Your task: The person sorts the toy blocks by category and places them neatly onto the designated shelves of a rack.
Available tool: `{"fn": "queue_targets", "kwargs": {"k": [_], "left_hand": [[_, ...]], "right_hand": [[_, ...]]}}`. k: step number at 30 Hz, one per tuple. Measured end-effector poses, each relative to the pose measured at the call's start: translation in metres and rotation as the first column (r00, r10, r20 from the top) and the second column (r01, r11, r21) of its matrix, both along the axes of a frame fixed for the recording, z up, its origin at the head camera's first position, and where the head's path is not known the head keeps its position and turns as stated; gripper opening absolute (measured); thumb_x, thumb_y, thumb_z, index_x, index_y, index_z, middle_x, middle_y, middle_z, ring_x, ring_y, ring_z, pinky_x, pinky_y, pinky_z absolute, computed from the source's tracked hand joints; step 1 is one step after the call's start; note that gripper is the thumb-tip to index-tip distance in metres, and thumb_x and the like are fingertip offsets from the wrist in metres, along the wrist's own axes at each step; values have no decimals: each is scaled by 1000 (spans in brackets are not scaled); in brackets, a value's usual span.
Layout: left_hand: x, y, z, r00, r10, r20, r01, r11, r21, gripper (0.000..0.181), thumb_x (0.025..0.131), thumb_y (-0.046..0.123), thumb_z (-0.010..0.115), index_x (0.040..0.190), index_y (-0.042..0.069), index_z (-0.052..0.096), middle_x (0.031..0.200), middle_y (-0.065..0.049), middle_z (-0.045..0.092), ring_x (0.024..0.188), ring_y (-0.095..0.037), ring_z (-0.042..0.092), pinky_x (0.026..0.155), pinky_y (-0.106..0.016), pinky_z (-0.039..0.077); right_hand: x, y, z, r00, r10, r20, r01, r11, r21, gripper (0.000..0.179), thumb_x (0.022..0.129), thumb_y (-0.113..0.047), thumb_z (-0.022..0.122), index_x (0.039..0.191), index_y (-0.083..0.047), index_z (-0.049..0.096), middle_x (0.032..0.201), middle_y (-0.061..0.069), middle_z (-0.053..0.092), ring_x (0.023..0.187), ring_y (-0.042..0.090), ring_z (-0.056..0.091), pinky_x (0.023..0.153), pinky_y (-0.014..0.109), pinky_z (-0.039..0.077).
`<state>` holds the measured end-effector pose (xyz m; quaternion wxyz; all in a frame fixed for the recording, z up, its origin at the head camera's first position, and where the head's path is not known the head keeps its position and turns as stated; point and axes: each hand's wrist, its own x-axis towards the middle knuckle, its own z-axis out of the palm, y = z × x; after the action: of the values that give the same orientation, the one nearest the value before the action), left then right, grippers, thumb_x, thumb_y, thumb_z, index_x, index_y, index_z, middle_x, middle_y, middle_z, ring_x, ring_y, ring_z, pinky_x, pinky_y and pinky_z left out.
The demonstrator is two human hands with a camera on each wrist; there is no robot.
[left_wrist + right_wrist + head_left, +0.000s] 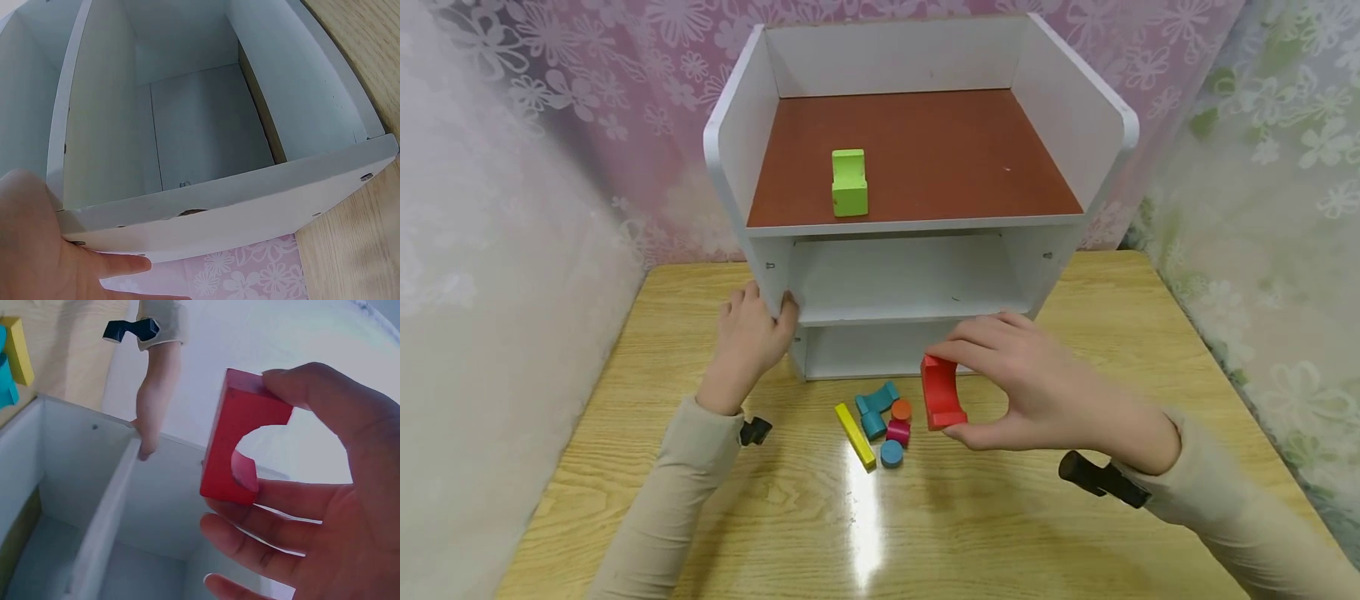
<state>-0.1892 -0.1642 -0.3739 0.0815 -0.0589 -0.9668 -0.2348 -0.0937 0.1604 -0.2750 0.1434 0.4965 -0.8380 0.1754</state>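
Note:
My right hand [1026, 387] pinches a red arch block [938, 392] between thumb and fingers, in front of the shelf's lower part. The right wrist view shows the block [234, 440] with its half-round cutout facing the palm. My left hand [751, 337] grips the left side panel of a white shelf unit [917, 314], thumb on the inside and fingers on the outside. In the left wrist view the hand [37, 244] lies against that panel's edge. On the brown top board [940, 150] sits a lime green block [850, 183] with a curved hollow.
On the wooden table [1000, 533] before the shelf lie a yellow bar [855, 437], teal blocks [874, 408], an orange round block [901, 409], a magenta block [898, 432] and a blue cylinder [891, 453]. A pink flowered curtain [685, 167] hangs behind.

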Motion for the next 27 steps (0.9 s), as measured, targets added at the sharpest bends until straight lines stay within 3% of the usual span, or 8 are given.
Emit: {"fn": "queue_targets", "kwargs": {"k": [7, 16, 21, 27], "left_hand": [[-1, 0, -1, 1000, -2, 0, 2, 1000, -11, 63, 96, 46, 23, 144, 6, 34, 131, -20, 43, 116, -43, 37, 93, -56, 28], [-1, 0, -1, 1000, -8, -14, 8, 1000, -7, 62, 96, 45, 25, 144, 6, 34, 130, -20, 44, 115, -42, 39, 92, -56, 29], [-1, 0, -2, 1000, -5, -10, 5, 1000, -9, 62, 96, 44, 25, 143, 6, 35, 131, -20, 43, 116, -42, 38, 93, -56, 28], [-1, 0, -1, 1000, -8, -6, 8, 1000, -10, 62, 96, 45, 24, 143, 6, 35, 131, -20, 44, 115, -42, 38, 92, -56, 29]], "right_hand": [[-5, -7, 29, 995, 58, -76, -61, 997, -48, 54, 77, -47, 66, 113, -7, 63, 104, 0, 62, 94, 16, 55, 81, 40, 41], [-18, -13, 68, 984, 81, -159, -91, 994, -54, 52, 67, -33, 73, 110, -5, 64, 100, 2, 62, 93, 16, 55, 84, 37, 39], [-32, -15, 86, 980, 70, -185, -83, 995, -60, 53, 68, -34, 72, 111, -4, 64, 100, 3, 63, 89, 18, 55, 78, 37, 37], [-61, -14, 103, 980, 54, -193, -65, 996, -55, 56, 70, -35, 73, 114, -2, 64, 100, 6, 63, 85, 19, 52, 71, 35, 33]]}}
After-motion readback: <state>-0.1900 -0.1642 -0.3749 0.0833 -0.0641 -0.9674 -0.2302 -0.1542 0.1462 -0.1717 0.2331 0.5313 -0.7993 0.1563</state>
